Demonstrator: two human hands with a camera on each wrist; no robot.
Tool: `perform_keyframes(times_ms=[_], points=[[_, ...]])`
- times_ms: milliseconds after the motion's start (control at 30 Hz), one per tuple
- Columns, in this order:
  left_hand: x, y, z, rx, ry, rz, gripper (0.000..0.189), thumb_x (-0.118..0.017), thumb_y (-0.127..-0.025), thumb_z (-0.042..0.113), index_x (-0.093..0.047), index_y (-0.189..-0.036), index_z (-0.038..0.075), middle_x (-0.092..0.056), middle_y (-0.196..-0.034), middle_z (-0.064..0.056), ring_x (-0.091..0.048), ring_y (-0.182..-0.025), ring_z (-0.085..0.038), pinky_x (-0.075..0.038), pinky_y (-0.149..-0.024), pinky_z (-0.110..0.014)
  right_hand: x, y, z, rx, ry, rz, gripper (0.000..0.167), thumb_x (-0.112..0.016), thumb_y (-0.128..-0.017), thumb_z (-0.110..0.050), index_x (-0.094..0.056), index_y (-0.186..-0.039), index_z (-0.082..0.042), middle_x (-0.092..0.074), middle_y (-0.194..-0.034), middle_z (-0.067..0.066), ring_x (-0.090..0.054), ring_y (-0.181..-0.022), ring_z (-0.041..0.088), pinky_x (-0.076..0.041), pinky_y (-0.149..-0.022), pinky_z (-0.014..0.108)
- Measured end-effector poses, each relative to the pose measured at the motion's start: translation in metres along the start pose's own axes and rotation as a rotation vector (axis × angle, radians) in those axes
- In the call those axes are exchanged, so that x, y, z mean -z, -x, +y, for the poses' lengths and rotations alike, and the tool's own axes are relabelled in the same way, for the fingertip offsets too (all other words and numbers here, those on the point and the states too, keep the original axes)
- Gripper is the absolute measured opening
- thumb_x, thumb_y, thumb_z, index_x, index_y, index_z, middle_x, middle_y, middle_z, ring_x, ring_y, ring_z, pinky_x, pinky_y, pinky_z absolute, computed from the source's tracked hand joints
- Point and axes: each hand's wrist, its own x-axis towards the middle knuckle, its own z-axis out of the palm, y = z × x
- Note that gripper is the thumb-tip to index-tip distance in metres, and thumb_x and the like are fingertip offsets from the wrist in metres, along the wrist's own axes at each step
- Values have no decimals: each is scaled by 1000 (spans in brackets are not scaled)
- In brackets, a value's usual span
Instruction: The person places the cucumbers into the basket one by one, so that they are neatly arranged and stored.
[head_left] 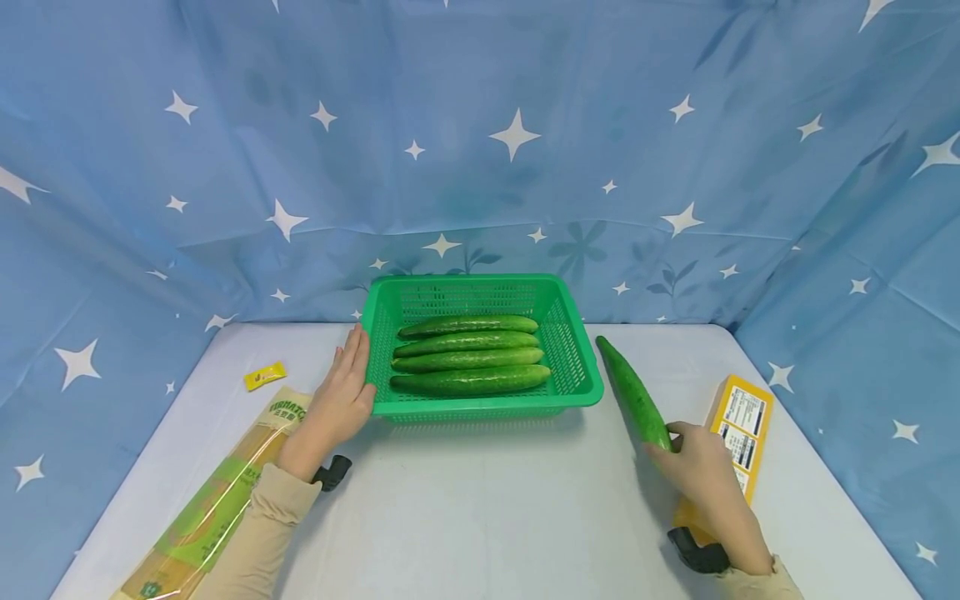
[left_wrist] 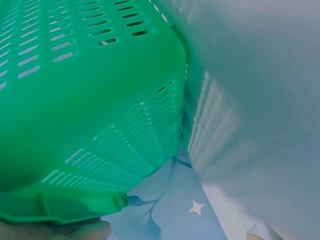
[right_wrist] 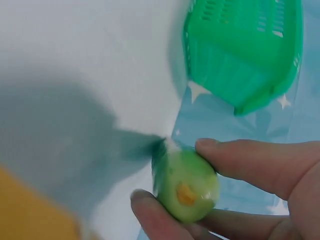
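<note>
Several green cucumbers [head_left: 471,360] lie side by side in a green plastic basket [head_left: 487,407] with slotted walls. My left hand [head_left: 348,392] rests along the basket's left rim, fingers straight; the left wrist view catches only part of it under the rim, beside the basket wall [left_wrist: 90,120]. On the right, my right hand [head_left: 693,462] pinches the near end of another cucumber [head_left: 633,392], whose far end points toward the back of the table. Up close in the right wrist view, thumb and fingers sit around that cucumber's pale, yellow-tipped end [right_wrist: 192,197].
Beneath my left forearm lies a long clear-and-green package [head_left: 217,492] of noodle-like strips. A small yellow packet [head_left: 265,376] is behind it. A yellow box with white labels [head_left: 742,417] stands by my right hand. Starry blue curtains [head_left: 480,167] surround the white table [head_left: 480,508].
</note>
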Motion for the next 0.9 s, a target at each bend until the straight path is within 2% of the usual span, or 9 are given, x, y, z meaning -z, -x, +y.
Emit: perform_keyframes(times_ms=[133,267,400,500,600,667,767,833,900], points=[[0,0,0,2,5,-2,69,-36,-98,8,-2,-156,-6,13,-164,-14,7,-151,-30,-1,-122,-47,10,0,8,15,21,69,52,-73,-86,-20,-61,-118,18,-68,-93,29,-62,-75,30,-52,-60,39],[0,0,0,1,10,1,69,-37,-98,7,-2,-156,-7,12,-164,-15,7,-151,-30,-1,-122,-47,21,0,17,-27,6,143,52,-76,-86,-21,-62,-120,15,-67,-102,33,-64,-84,39,-53,-65,46],[-1,0,0,-3,9,9,69,-38,-97,7,-3,-155,-8,11,-164,-16,7,-151,-31,-2,-122,-48,32,-2,26,-58,-48,247,48,-77,-86,-21,-65,-119,13,-67,-106,33,-63,-91,43,-48,-66,42],[-1,0,-1,-4,1,8,69,-37,-97,7,-3,-155,-8,12,-164,-16,6,-151,-31,-2,-122,-47,40,-5,35,-81,-118,308,48,-75,-89,-24,-66,-122,9,-66,-112,31,-60,-96,40,-44,-66,34],[-1,0,-1,-5,-4,9,69,-37,-97,8,-4,-155,-8,12,-164,-16,5,-151,-32,-1,-122,-46,49,-10,43,-145,-210,335,52,-74,-90,-33,-66,-127,3,-68,-117,24,-56,-99,25,-43,-68,25],[-1,0,-1,-6,-2,9,69,-37,-97,8,-4,-155,-8,12,-164,-15,6,-151,-32,-1,-122,-46,56,-13,47,-193,-284,348,55,-75,-88,-37,-66,-129,-1,-73,-111,11,-52,-98,15,-43,-67,19],[-1,0,-1,-7,0,9,69,-37,-97,8,-4,-155,-8,12,-164,-15,6,-151,-31,-1,-122,-46,65,-18,52,-250,-380,366,56,-77,-86,-38,-66,-131,-5,-69,-107,-8,-50,-104,11,-44,-70,14],[-1,0,-1,-7,0,8,69,-37,-97,7,-4,-155,-8,12,-164,-15,7,-151,-31,-1,-122,-46,70,-21,53,-280,-439,377,56,-77,-86,-35,-64,-133,-6,-67,-114,-11,-50,-116,16,-47,-82,18],[-1,-1,-1,-9,-1,9,69,-37,-97,7,-4,-155,-8,11,-164,-16,6,-151,-31,-1,-122,-46,76,-23,53,-302,-496,377,58,-77,-86,-34,-62,-136,-9,-64,-125,-8,-45,-131,19,-46,-100,27]])
